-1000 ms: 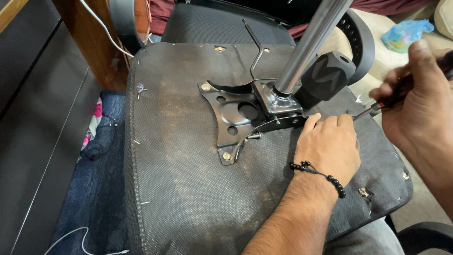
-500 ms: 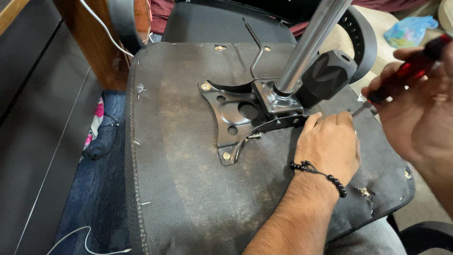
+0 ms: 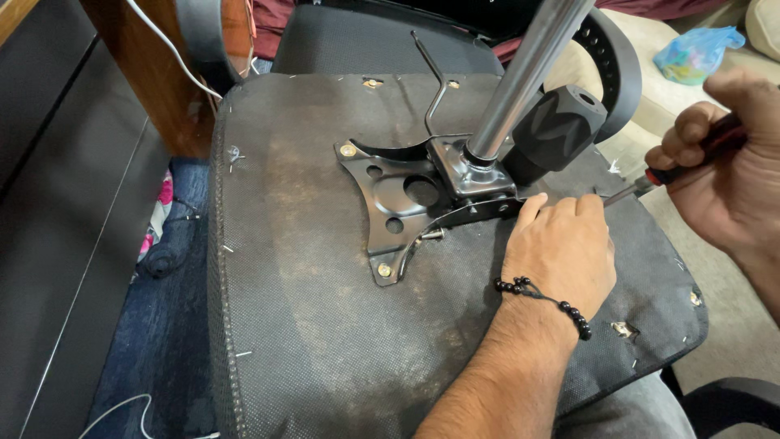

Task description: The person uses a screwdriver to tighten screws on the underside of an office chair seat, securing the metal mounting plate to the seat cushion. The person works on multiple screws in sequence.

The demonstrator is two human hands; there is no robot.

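Head view:
Left hand point(image 3: 562, 250): palm down on the seat underside point(image 3: 325, 325), fingers curled, holding nothing, fingertips touching the black mounting plate point(image 3: 398, 203) near the right edge.
Right hand point(image 3: 731, 162): fist closed round the screwdriver point(image 3: 678, 167).
Axis: shaft runs from the right hand leftward and slightly down, tip just beside the left fingertips.
Gas cylinder point(image 3: 528, 73): upright on the plate.

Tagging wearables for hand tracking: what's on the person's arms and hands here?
Both forearms are bare, no sleeves or gloves in view. The left hand has a bracelet of small black beads at the wrist, with a knot. The right hand shows no ring or band; its wrist is partly cut off by the frame edge.
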